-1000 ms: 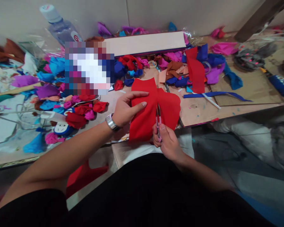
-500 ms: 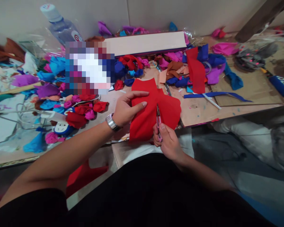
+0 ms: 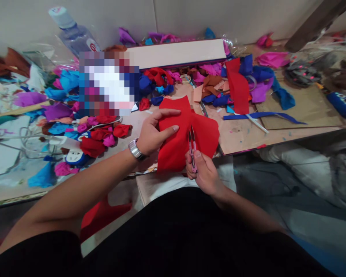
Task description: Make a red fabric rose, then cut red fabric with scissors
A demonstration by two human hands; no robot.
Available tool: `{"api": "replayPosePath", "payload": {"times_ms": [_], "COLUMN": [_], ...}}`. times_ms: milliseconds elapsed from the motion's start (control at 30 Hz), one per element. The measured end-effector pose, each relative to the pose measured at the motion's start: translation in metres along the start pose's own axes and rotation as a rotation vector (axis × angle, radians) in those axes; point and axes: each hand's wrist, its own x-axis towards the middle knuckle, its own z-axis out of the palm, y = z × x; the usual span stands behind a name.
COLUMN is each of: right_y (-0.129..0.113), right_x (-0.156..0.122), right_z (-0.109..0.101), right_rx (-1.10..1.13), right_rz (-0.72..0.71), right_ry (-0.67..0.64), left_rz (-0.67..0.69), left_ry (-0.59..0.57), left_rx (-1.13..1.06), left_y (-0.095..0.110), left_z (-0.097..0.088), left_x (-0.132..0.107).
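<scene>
A partly cut red sheet [image 3: 174, 150], soft paper or cloth, spans the table's front edge. My left hand [image 3: 155, 130], with a metal watch [image 3: 136, 149] on its wrist, grips the sheet's left part; thumb and index finger lie on top, the other fingers are hidden. My right hand [image 3: 201, 165] is closed round the pink handles of small scissors [image 3: 193, 156]. Their blades point away from me and stand slightly apart at the slit. To the right of this slit, the sheet's other part [image 3: 205, 130] spreads outward.
Crumpled coloured pieces [image 3: 60, 111] crowd the table's left and back. Behind them are a plastic bottle [image 3: 76, 36] and a long pale board [image 3: 178, 53]. A red strip [image 3: 238, 86] and a blue strip [image 3: 262, 116] lie to the right. A white-and-blue power strip [image 3: 76, 157] lies at left.
The scissor blades have opened wider and now show more of their length above the sheet. My right hand has shifted only slightly; my left hand stays on the sheet.
</scene>
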Motion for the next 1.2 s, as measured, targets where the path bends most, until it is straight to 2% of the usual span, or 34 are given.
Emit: {"api": "replayPosePath", "payload": {"times_ms": [1200], "right_y": [-0.0025], "right_x": [0.002], "right_z": [-0.0016], "right_rx": [-0.044], "right_rz": [-0.024], "right_ry": [-0.002], "left_rz": [-0.048], "left_ry": [-0.039], "left_rx": [-0.056], "left_y": [-0.0032], "left_z": [0.001], "left_x": [-0.0007]}}
